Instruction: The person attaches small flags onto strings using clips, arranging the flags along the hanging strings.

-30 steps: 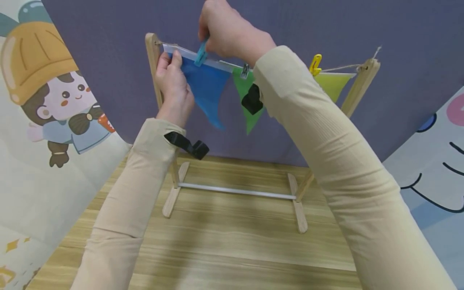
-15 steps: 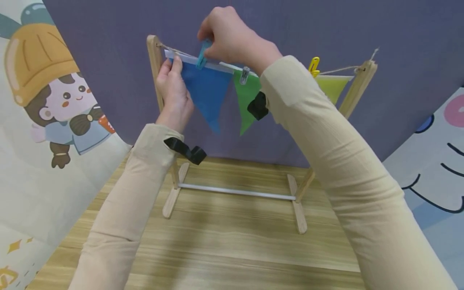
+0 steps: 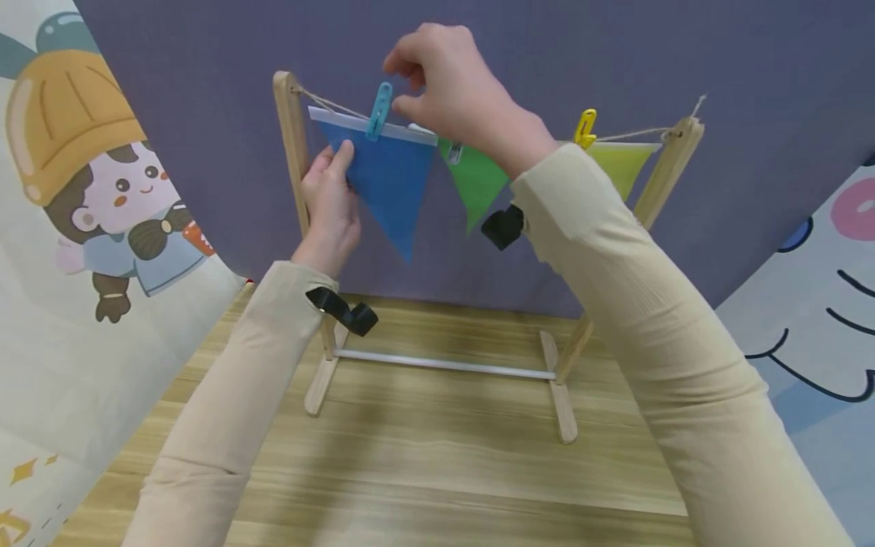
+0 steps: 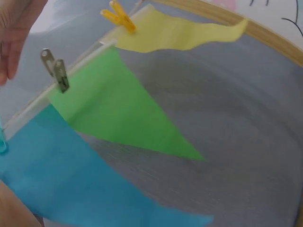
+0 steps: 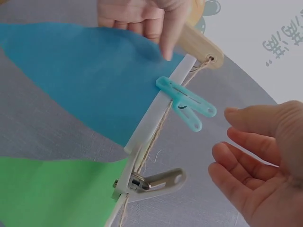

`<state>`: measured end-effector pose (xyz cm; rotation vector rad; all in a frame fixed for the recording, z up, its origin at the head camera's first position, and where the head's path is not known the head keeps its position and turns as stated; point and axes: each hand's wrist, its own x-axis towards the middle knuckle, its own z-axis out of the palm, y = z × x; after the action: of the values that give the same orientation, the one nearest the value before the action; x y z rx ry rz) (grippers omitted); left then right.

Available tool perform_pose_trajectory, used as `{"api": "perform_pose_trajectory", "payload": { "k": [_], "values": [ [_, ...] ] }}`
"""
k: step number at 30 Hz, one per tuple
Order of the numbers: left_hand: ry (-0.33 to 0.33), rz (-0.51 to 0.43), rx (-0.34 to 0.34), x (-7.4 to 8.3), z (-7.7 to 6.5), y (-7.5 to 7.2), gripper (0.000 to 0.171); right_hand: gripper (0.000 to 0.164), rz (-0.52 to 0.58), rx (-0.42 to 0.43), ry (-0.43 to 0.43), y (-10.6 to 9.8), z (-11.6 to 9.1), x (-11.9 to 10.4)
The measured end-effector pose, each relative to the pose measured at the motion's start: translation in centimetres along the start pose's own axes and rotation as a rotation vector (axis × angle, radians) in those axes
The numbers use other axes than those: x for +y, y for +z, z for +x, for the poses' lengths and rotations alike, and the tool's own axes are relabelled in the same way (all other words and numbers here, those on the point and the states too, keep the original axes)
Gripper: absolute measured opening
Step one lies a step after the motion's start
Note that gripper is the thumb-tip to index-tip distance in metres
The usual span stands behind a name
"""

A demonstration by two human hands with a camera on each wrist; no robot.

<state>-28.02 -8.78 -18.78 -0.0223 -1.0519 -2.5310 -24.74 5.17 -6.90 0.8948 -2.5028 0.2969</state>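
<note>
Blue flag now pegged by teal clip, upper centre — right hand released, left hand steadying flag; next, let go.

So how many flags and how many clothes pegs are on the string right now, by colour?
Triangular paper flags: 3 – blue flag, green flag, yellow-green flag.
Clothes pegs: 3 – teal plastic peg, silver metal clip, yellow plastic peg.
Total: 6 things on the string, 1 peg per flag.
</note>
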Motion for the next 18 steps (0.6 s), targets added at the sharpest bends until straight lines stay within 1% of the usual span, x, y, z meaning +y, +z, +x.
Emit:
{"api": "perform_pose_trajectory", "payload": {
  "k": [3, 5, 9, 13, 18],
  "values": [
    [-0.020, 0.049, -0.005, -0.6, -0.2, -0.9, 0.027, 0.034, 0.019, 0.027, -0.009, 0.0, -0.7, 0.0],
    [-0.023, 0.069, -0.021, -1.0, -0.4, -1.5, 0.024, 0.033, 0.027, 0.042, -0.015, 0.0, -1.1, 0.1],
    [-0.028, 0.082, -0.063, -1.9, -0.9, -2.5, 0.005, 0.031, 0.033, 0.075, -0.020, 0.1, -2.1, 0.2],
    [-0.056, 0.092, -0.095, -3.0, -1.6, -3.5, 0.010, 0.030, 0.056, 0.113, -0.029, 0.2, -3.1, 0.3],
    [-0.102, 0.102, -0.125, -4.3, -2.2, -4.9, 0.015, 0.029, 0.108, 0.183, -0.085, 0.5, -4.5, 0.5]
  ]
}}
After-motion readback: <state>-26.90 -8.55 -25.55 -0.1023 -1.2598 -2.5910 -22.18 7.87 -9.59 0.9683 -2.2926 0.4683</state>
